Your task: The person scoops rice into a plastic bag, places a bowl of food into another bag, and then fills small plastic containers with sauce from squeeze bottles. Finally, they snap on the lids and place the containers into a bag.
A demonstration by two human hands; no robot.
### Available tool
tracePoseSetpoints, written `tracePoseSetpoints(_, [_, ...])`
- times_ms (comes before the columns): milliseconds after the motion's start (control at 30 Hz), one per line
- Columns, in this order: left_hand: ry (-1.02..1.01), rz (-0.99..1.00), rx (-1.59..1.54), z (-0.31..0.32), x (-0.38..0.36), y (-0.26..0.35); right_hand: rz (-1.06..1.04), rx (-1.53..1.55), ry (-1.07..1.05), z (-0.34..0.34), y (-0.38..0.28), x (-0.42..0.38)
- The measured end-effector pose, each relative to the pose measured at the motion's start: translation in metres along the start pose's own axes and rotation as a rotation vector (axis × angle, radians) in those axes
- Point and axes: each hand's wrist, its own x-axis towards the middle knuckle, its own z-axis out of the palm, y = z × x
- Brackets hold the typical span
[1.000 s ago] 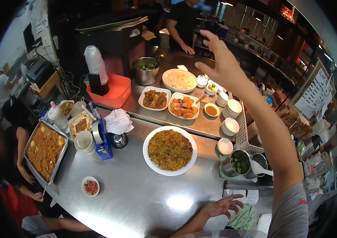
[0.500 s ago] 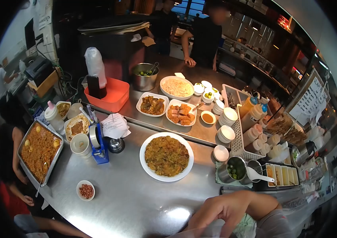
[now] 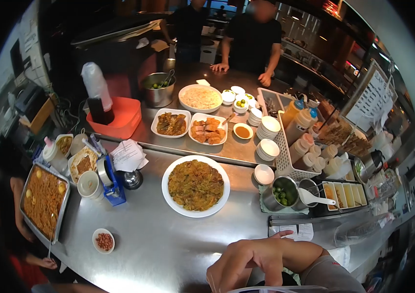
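Observation:
My right hand [image 3: 246,261] reaches in from the lower right, past a grey sleeve [image 3: 332,273]. Its fingers bend downward, the tips hidden near the lower edge, where a clear plastic edge [image 3: 271,289] shows; I cannot tell what they hold. Beyond the wrist a fingertip [image 3: 283,234] pokes out close to white paper slips [image 3: 299,231]. Farther off lies a large white plate [image 3: 168,201] heaped with browned, shredded-looking food [image 3: 195,184]. To the left, a small white bowl [image 3: 94,235] contains reddish-brown nuts [image 3: 104,241]. My left hand is not distinguishable.
A metal tray of orange-brown food [image 3: 45,202] stands at left. Across the counter are meat pieces [image 3: 208,131], a pale heaped dish [image 3: 200,97], stacked saucers [image 3: 268,148] and squeeze bottles [image 3: 301,124]. A pot of green citrus [image 3: 283,194] and a white ladle [image 3: 319,199] sit right. People stand opposite.
The view has shifted, so the counter things sit a little farther left. My right hand has moved left and shows more fully. A person opposite now shows both hands at the counter.

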Motion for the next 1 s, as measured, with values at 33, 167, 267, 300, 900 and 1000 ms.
tracePoseSetpoints(33, [0.003,-0.010,0.007,-0.001,0.002,0.001,-0.013,0.019,0.019,0.000,-0.001,-0.001])
tracePoseSetpoints(167, [0.015,-0.025,0.023,-0.003,0.010,0.000,0.066,-0.012,0.037,0.001,-0.019,-0.003])
tracePoseSetpoints(267, [0.036,-0.028,0.033,-0.006,0.013,-0.001,0.001,0.070,0.072,0.002,-0.002,-0.012])
tracePoseSetpoints(300, [0.047,-0.028,0.037,-0.006,0.012,-0.002,-0.004,0.074,0.076,0.003,0.001,-0.014])
tracePoseSetpoints(900, [0.092,-0.060,0.153,0.016,0.006,0.019,-0.240,0.092,0.241,0.018,0.022,-0.050])
tracePoseSetpoints(1000, [0.123,-0.008,0.142,0.003,0.002,0.014,-0.066,0.228,0.186,0.003,0.031,-0.064])
